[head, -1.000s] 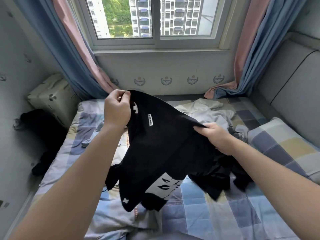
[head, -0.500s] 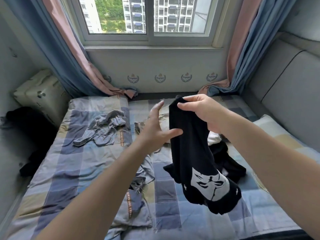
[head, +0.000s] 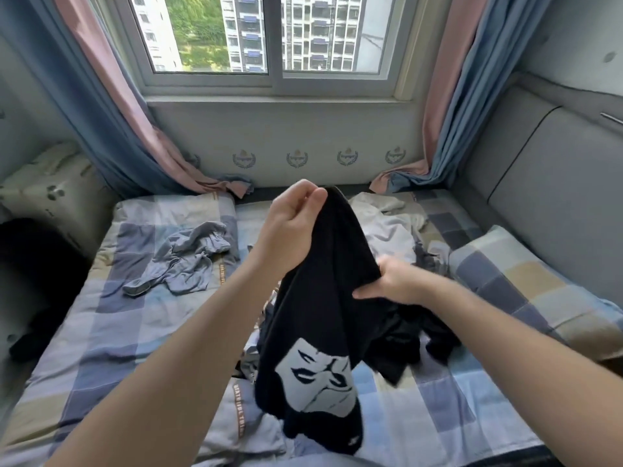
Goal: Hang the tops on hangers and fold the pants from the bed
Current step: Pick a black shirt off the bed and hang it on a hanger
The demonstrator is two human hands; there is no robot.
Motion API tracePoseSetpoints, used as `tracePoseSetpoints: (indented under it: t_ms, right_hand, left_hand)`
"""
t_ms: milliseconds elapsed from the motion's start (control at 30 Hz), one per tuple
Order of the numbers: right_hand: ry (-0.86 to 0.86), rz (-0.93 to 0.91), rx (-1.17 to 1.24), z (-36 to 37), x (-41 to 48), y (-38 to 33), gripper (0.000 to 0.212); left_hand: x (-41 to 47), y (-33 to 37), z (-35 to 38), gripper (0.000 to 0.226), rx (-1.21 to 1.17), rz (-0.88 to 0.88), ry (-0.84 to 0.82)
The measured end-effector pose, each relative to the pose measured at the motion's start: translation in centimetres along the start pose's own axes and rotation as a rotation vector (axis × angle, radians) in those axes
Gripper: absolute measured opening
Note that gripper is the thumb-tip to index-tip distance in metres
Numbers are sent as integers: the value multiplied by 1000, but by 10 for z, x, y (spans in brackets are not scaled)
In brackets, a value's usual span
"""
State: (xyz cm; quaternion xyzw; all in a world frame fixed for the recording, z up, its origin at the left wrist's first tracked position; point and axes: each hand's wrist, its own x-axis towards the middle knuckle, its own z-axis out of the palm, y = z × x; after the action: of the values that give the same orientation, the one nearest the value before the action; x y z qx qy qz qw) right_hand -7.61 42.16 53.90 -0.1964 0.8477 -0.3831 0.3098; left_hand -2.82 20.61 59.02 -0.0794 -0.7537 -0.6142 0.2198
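The left hand (head: 291,230) pinches the top edge of the black T-shirt (head: 320,308), and the right hand (head: 396,281) grips a bunched fold lower right. The shirt hangs over the bed (head: 111,315). The person should next find both shoulders (print facing outward) before hanging it.

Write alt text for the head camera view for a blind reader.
A person's left hand and right hand hold a black top with a white face print over a checked bed. More crumpled clothes lie on it, below a window.

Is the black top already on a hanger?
No, the left hand and right hand grip the black top above the bed, with no hanger in view.
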Motion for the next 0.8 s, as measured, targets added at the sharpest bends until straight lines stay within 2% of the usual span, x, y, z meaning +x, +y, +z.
tracePoseSetpoints:
  t_ms: [100,200,333,400,500,567,667,733,800]
  right_hand:
    - [-79,43,-49,40,11,27,13]
    - [-137,61,27,60,16,35,20]
    - [21,-45,200,45,14,9,19]
    - [86,-94,281,35,14,-13,25]
    - [169,-188,332,27,15,-52,41]
    - [251,-238,402,25,18,-76,46]
    - [344,-254,546,23,22,-99,38]
    - [359,-232,657,19,24,-107,35]
    - [367,-189,698,12,22,-110,37]
  left_hand:
    - [5,13,-14,35,-61,-18,67]
    - [11,13,-37,32,-40,-29,183]
    - [15,-9,-73,29,101,-94,356]
    - [9,-27,-83,19,129,-187,282]
    - [-13,-52,-79,15,205,-316,58]
    - [-36,-61,-66,5,176,-366,-63]
    - [-74,-71,-35,25,102,-396,-172]
    - [-94,-77,-9,23,32,-472,-298]
    - [-105,-85,16,29,60,-533,-392]
